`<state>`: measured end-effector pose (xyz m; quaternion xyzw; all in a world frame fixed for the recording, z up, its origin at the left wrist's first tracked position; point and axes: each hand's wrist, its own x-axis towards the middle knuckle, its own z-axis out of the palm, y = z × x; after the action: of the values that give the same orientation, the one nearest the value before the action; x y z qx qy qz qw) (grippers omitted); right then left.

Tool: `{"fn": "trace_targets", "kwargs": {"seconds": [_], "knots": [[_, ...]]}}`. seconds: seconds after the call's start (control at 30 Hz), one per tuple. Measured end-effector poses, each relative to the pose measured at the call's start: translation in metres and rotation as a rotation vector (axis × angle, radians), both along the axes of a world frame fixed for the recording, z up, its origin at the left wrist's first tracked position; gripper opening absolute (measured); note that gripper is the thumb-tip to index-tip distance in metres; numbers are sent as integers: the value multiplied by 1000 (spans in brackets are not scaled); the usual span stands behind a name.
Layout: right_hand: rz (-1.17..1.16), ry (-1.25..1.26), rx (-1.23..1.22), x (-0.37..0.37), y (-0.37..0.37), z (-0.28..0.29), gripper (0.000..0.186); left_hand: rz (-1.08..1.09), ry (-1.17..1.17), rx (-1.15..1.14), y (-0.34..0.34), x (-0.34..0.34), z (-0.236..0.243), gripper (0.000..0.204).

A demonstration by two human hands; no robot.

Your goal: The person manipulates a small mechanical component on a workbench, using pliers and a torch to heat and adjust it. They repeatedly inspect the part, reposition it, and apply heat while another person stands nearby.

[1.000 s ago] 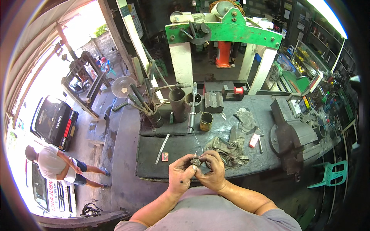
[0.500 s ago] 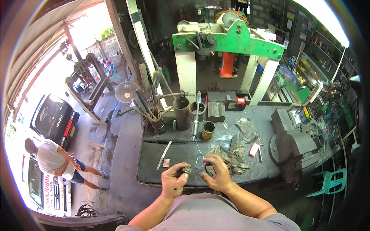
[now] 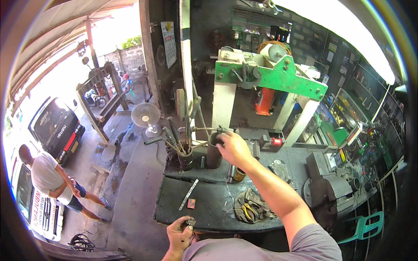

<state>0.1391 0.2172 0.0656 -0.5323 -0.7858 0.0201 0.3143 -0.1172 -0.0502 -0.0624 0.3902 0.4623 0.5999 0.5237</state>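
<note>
My left hand (image 3: 180,232) is closed in a pinch around a small dark metal part (image 3: 190,222), close to my body at the bench's front edge. Stretched far over the bench, my right hand (image 3: 233,148) has its fingers bent at the mouth of a tall dark metal cylinder (image 3: 214,155). What the fingertips grip there is hidden. A brass-coloured rod with a fitting (image 3: 222,129) lies just beyond them. Below the right forearm show the lower end of a silver tube (image 3: 231,173) and a yellowish can (image 3: 239,175). Yellow-handled pliers (image 3: 248,212) rest on a crumpled grey cloth (image 3: 261,212).
On the dark bench (image 3: 170,204) are a metal ruler (image 3: 188,195), a small red box (image 3: 191,203) and thin wire (image 3: 228,191). A can of hammers and rods (image 3: 185,160) stands left. A vise (image 3: 331,174) sits right, a green press frame (image 3: 270,76) behind. A person (image 3: 48,174) stands left.
My right hand has left the small part and reached forward to the tall cylinder. My left hand has lowered toward my body with the part. Pliers now show on the cloth. The view has shifted.
</note>
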Motion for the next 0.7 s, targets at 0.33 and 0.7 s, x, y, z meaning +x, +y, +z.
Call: {"fn": "trace_targets", "kwargs": {"seconds": [0.33, 0.7], "knots": [[-310, -348, -37, -97, 140, -43, 22, 27, 121, -47, -4, -67, -17, 32], [-146, -245, 56, -108, 178, -92, 10, 9, 161, -72, 17, -127, -10, 32]]}}
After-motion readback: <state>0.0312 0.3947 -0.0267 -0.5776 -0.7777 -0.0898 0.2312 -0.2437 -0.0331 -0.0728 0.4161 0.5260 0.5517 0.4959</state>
